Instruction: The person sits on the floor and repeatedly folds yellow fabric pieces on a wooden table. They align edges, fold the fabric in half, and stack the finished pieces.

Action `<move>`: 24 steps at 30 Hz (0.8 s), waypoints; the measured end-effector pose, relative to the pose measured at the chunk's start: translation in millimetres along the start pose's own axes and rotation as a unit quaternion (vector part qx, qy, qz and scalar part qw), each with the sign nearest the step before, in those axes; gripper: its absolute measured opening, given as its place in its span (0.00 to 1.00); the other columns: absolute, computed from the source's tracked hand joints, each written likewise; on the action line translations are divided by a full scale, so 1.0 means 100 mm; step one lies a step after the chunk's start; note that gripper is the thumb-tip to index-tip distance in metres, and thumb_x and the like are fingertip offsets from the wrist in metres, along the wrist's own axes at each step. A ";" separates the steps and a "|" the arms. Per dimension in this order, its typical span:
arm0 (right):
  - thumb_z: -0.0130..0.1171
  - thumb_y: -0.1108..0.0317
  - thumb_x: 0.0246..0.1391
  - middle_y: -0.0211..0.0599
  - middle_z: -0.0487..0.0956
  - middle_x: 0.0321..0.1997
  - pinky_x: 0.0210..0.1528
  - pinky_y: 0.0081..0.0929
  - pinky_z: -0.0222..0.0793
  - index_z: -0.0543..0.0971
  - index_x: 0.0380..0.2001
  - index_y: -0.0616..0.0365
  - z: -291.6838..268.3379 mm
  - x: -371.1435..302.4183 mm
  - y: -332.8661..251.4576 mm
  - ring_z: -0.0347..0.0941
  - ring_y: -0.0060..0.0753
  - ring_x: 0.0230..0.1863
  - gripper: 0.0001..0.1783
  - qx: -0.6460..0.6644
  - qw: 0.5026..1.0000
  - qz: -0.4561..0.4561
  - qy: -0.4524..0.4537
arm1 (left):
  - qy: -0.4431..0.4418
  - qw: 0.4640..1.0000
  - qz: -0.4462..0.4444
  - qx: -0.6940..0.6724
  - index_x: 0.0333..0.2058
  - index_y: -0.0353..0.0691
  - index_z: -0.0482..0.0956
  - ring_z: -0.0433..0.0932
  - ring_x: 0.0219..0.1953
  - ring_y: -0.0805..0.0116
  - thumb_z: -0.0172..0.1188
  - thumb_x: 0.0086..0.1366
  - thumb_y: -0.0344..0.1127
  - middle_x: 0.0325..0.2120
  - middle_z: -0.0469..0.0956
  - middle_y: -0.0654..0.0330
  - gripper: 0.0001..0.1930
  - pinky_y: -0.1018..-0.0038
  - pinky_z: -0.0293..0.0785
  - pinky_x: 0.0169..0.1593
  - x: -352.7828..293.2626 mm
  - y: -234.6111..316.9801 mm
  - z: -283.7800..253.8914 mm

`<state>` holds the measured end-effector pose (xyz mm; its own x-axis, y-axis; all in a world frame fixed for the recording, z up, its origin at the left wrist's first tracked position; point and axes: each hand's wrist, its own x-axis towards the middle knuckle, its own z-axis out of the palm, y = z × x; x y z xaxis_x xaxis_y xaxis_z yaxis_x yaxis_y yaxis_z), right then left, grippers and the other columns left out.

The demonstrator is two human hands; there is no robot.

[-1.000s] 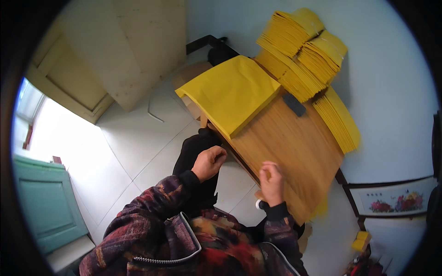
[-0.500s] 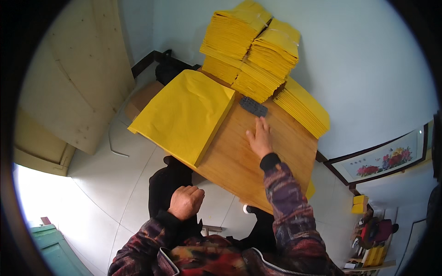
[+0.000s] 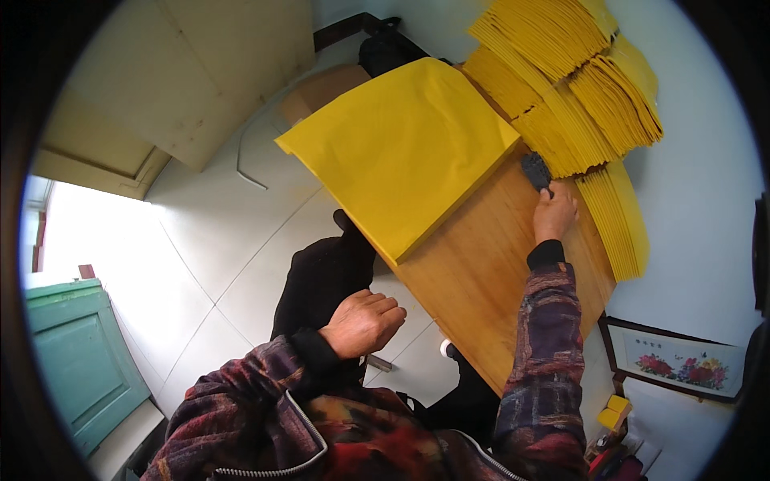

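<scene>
a: where's the right hand (image 3: pixel 556 212)?

b: out over the bench (image 3: pixel 481 297), grasping the near end of a dark grey block (image 3: pixel 535 170) between thumb and fingers.

a: and where is that block?

b: toward the far side of the bench, in the narrow strip between a wide yellow piece (image 3: pixel 409 152) and the tall yellow bundles (image 3: pixel 545 44). whether it's lifted or resting on the wood, i can't tell.

a: what about the left hand (image 3: pixel 365 323)?

b: held in front of the body, off the near side of the bench, loosely clenched with its back facing up. the palm side is hidden, so i can't say whether anything's inside.

a: how do the yellow things lie?

b: the wide one lies flat on the left part of the bench, its top a little wrinkled. the bundles are piled in layers by the wall (image 3: pixel 690 200), and a lower yellow row (image 3: pixel 613 220) runs beside them, near the right hand.

a: and around the bench?

b: a bent rod (image 3: pixel 238 164) on the tiled floor (image 3: pixel 241 256) to the left, a green door panel (image 3: pixel 88 361) further left, and a framed flower picture (image 3: pixel 678 365) on the right.
</scene>
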<state>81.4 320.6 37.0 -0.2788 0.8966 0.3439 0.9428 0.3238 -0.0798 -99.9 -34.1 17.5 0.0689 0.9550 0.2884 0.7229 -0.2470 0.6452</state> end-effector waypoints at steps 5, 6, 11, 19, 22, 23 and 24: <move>0.62 0.66 0.56 0.47 0.77 0.53 0.60 0.46 0.59 0.77 0.47 0.59 -0.22 0.11 -0.05 0.67 0.51 0.59 0.16 0.101 0.985 0.083 -0.113 | 0.038 0.999 0.008 -0.015 0.31 0.42 0.74 0.75 0.28 0.61 0.62 0.56 0.31 0.23 0.71 0.61 0.06 0.66 0.69 0.33 0.01 0.02 0.00; 0.62 0.67 0.56 0.48 0.76 0.54 0.61 0.46 0.60 0.76 0.47 0.60 -0.27 0.08 -0.06 0.67 0.52 0.60 0.17 0.104 0.989 0.050 -0.096 | 0.053 0.998 0.014 -0.023 0.33 0.42 0.75 0.75 0.28 0.60 0.64 0.55 0.30 0.24 0.71 0.61 0.07 0.66 0.69 0.32 0.01 0.02 -0.01; 0.63 0.70 0.53 0.52 0.71 0.60 0.64 0.45 0.60 0.73 0.51 0.63 -0.66 -0.20 -0.20 0.66 0.55 0.60 0.22 0.049 0.994 -0.087 0.054 | 0.101 0.987 -0.038 -0.120 0.39 0.38 0.76 0.76 0.35 0.51 0.63 0.53 0.23 0.31 0.75 0.54 0.14 0.64 0.74 0.39 -0.02 0.04 -0.12; 0.60 0.74 0.52 0.43 0.65 0.65 0.68 0.45 0.55 0.71 0.57 0.57 -0.94 -1.33 -1.27 0.56 0.53 0.69 0.27 0.134 0.912 -0.374 -0.103 | 0.326 0.920 -0.164 -0.140 0.47 0.38 0.74 0.78 0.34 0.51 0.54 0.56 0.20 0.42 0.73 0.51 0.18 0.65 0.76 0.36 0.24 -0.35 -0.48; 0.60 0.76 0.52 0.42 0.64 0.67 0.68 0.45 0.54 0.70 0.60 0.53 -0.92 -1.34 -1.43 0.53 0.53 0.70 0.29 0.069 0.911 -0.394 -0.103 | 0.306 0.936 -0.140 -0.108 0.53 0.44 0.72 0.80 0.39 0.48 0.49 0.56 0.20 0.57 0.70 0.54 0.24 0.63 0.78 0.40 0.33 -0.55 -0.57; 0.60 0.76 0.52 0.41 0.63 0.67 0.68 0.45 0.54 0.70 0.60 0.52 -0.90 -1.31 -1.46 0.53 0.53 0.70 0.30 0.053 0.911 -0.397 -0.103 | 0.294 0.943 -0.129 -0.090 0.54 0.44 0.72 0.80 0.40 0.48 0.49 0.56 0.20 0.59 0.69 0.56 0.25 0.63 0.79 0.41 0.35 -0.58 -0.57; 0.60 0.77 0.52 0.41 0.63 0.68 0.69 0.45 0.54 0.71 0.60 0.51 -0.88 -1.28 -1.48 0.52 0.53 0.70 0.30 0.028 0.912 -0.392 -0.115 | 0.277 0.950 -0.122 -0.077 0.54 0.45 0.71 0.80 0.42 0.48 0.48 0.56 0.20 0.61 0.68 0.57 0.26 0.63 0.79 0.42 0.35 -0.60 -0.57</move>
<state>-6.1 132.0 86.8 -0.9004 0.4205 0.1114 0.4281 0.9020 0.0557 -180.4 5.2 29.2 -0.4910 0.7648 0.4171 0.5589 -0.0907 0.8242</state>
